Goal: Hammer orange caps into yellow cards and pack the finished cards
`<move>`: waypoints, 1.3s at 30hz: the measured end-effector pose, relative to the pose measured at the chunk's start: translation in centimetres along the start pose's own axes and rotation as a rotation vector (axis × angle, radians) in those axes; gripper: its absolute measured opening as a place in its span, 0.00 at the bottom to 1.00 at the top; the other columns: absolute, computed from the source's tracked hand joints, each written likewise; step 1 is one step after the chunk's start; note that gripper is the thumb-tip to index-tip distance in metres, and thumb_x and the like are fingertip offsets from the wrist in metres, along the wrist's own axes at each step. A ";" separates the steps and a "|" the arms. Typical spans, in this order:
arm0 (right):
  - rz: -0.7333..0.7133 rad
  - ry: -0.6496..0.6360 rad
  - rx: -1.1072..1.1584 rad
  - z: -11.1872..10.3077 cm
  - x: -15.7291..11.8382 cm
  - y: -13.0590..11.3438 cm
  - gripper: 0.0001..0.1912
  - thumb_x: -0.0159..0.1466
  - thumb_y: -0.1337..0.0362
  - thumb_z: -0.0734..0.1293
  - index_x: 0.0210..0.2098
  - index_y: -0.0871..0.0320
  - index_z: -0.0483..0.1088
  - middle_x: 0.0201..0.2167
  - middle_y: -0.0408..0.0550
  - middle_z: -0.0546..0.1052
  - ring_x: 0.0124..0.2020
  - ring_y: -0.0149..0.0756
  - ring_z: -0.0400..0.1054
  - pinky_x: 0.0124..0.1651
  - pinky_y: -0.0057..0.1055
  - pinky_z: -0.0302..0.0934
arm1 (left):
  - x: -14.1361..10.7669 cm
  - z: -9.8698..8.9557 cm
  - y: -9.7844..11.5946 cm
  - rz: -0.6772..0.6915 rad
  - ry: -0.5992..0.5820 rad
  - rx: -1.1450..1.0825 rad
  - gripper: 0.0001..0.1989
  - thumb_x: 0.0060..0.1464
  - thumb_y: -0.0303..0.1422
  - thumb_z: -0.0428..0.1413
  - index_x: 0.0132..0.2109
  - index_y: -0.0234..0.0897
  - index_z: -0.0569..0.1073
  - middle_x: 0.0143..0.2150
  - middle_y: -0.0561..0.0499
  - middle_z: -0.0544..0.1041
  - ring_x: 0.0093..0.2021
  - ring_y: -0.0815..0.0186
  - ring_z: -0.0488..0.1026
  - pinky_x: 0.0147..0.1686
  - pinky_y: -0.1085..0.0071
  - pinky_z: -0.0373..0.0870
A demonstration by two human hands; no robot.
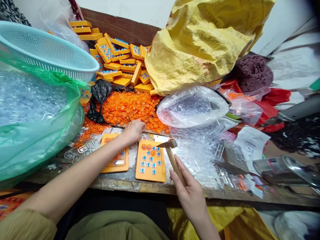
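Note:
My right hand [190,190] grips the wooden handle of a small hammer [174,160], its metal head above the upper right corner of a yellow panel [151,177]. Blue-centred clear squares dot that panel, and a few round orange caps [152,153] sit near its top. At the front edge of a heap of loose orange caps [127,106] is my left hand [135,130], fingers curled together; whatever they hold is hidden. Under my left forearm lies a second yellow panel [113,170] with orange and clear pieces on it, partly covered by the arm.
Yellow panels [112,66] are piled at the back. Clear pieces fill a green bag [72,113] at left, below a light blue basket [75,65], and a white bag [167,116]. A yellow sack [190,50] stands behind. A metal-lidded jar [275,168] lies at right.

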State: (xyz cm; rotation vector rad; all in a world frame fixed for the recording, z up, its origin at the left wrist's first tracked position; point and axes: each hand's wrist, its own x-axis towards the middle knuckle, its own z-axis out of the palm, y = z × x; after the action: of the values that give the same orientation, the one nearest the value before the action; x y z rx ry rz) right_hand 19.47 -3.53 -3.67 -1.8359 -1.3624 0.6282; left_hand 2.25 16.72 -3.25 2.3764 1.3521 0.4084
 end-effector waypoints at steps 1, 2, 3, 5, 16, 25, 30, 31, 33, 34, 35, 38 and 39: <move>0.010 0.022 0.027 0.0 0.0 0.1 0.26 0.64 0.54 0.61 0.59 0.55 0.65 0.59 0.48 0.67 0.60 0.46 0.61 0.59 0.42 0.60 | -0.4 -0.2 0.5 0.020 0.007 -0.002 0.14 0.53 0.25 0.52 0.46 0.33 0.75 0.43 0.43 0.77 0.46 0.57 0.73 0.47 0.64 0.68; 0.022 0.038 0.050 0.0 -0.1 0.2 0.26 0.63 0.54 0.62 0.58 0.55 0.65 0.58 0.47 0.68 0.59 0.46 0.63 0.59 0.42 0.61 | -1.0 -0.3 1.1 0.047 0.016 -0.016 0.16 0.53 0.25 0.52 0.49 0.34 0.73 0.44 0.44 0.77 0.47 0.57 0.73 0.48 0.63 0.68; 0.032 0.052 0.070 0.0 -0.1 0.3 0.26 0.63 0.54 0.63 0.58 0.55 0.66 0.57 0.48 0.70 0.57 0.47 0.65 0.57 0.42 0.62 | -1.6 -0.4 1.8 0.079 0.029 -0.049 0.17 0.54 0.26 0.52 0.51 0.34 0.71 0.44 0.45 0.77 0.48 0.58 0.72 0.49 0.63 0.68; 0.047 0.073 0.103 0.2 -0.2 0.5 0.26 0.62 0.54 0.64 0.58 0.55 0.66 0.53 0.48 0.74 0.54 0.48 0.69 0.53 0.42 0.67 | -2.9 -0.4 3.0 0.140 0.036 -0.165 0.19 0.53 0.27 0.54 0.54 0.36 0.69 0.42 0.47 0.78 0.45 0.61 0.73 0.47 0.65 0.69; 0.016 0.130 0.113 0.3 -0.1 0.4 0.28 0.62 0.55 0.64 0.60 0.54 0.63 0.46 0.49 0.78 0.47 0.47 0.73 0.44 0.41 0.71 | -5.2 2.5 5.1 0.096 0.066 -0.465 0.29 0.51 0.25 0.55 0.61 0.38 0.62 0.40 0.50 0.79 0.42 0.62 0.75 0.46 0.63 0.70; -0.016 0.042 -0.007 -0.3 -0.2 0.7 0.24 0.64 0.56 0.62 0.58 0.56 0.66 0.58 0.48 0.69 0.58 0.43 0.64 0.58 0.38 0.62 | -4.8 3.2 5.4 0.053 0.012 -0.568 0.35 0.49 0.20 0.54 0.64 0.37 0.56 0.42 0.49 0.80 0.45 0.62 0.76 0.49 0.62 0.68; -0.122 0.074 -0.087 -0.5 -0.2 0.1 0.22 0.65 0.60 0.62 0.58 0.53 0.66 0.56 0.47 0.71 0.55 0.43 0.67 0.56 0.36 0.63 | -4.6 3.4 5.4 0.036 0.008 -0.598 0.39 0.48 0.20 0.54 0.66 0.37 0.51 0.40 0.50 0.80 0.43 0.63 0.76 0.48 0.64 0.69; -0.112 0.038 -0.117 -0.5 -0.1 0.1 0.22 0.65 0.60 0.61 0.59 0.51 0.65 0.56 0.47 0.71 0.55 0.43 0.67 0.55 0.36 0.64 | -4.7 3.4 5.3 0.041 0.010 -0.602 0.40 0.48 0.20 0.54 0.66 0.38 0.50 0.41 0.50 0.80 0.44 0.63 0.76 0.48 0.64 0.69; -0.076 -0.009 -0.146 -0.6 -0.1 0.3 0.23 0.65 0.60 0.61 0.59 0.51 0.63 0.56 0.47 0.72 0.55 0.44 0.67 0.55 0.38 0.64 | -4.9 3.2 5.2 0.064 0.014 -0.601 0.40 0.49 0.20 0.54 0.66 0.40 0.49 0.42 0.50 0.79 0.44 0.63 0.75 0.48 0.64 0.69; -0.064 -0.010 -0.137 -0.6 -0.1 0.4 0.23 0.65 0.60 0.61 0.60 0.51 0.63 0.56 0.47 0.71 0.56 0.44 0.67 0.56 0.39 0.63 | -5.1 3.0 5.1 0.086 0.019 -0.584 0.39 0.49 0.21 0.54 0.66 0.40 0.49 0.43 0.49 0.78 0.45 0.63 0.74 0.48 0.64 0.68; -0.054 -0.009 -0.116 -0.6 -0.1 0.5 0.23 0.65 0.59 0.61 0.59 0.52 0.64 0.57 0.48 0.71 0.57 0.44 0.66 0.57 0.40 0.62 | -5.3 2.7 5.0 0.115 0.028 -0.547 0.38 0.49 0.22 0.54 0.66 0.39 0.51 0.45 0.48 0.77 0.46 0.62 0.73 0.49 0.63 0.67; -0.035 0.022 -0.006 -0.4 -0.2 0.8 0.23 0.64 0.58 0.62 0.58 0.55 0.65 0.57 0.48 0.69 0.58 0.45 0.64 0.58 0.43 0.61 | -6.2 1.8 4.4 0.216 0.050 -0.358 0.36 0.49 0.21 0.54 0.64 0.39 0.54 0.43 0.48 0.76 0.47 0.59 0.70 0.50 0.59 0.63; -0.028 0.037 0.034 -0.3 -0.2 0.9 0.23 0.64 0.58 0.63 0.58 0.55 0.65 0.57 0.48 0.70 0.57 0.46 0.65 0.58 0.44 0.61 | -6.4 1.5 4.3 0.241 0.047 -0.300 0.35 0.49 0.21 0.54 0.64 0.39 0.55 0.41 0.49 0.76 0.46 0.59 0.69 0.50 0.58 0.62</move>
State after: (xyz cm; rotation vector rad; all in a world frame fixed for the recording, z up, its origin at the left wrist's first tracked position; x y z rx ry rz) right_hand 20.12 -3.97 -4.20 -1.7907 -1.3426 0.5961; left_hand 2.96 8.85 -2.99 2.2903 0.9456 0.6861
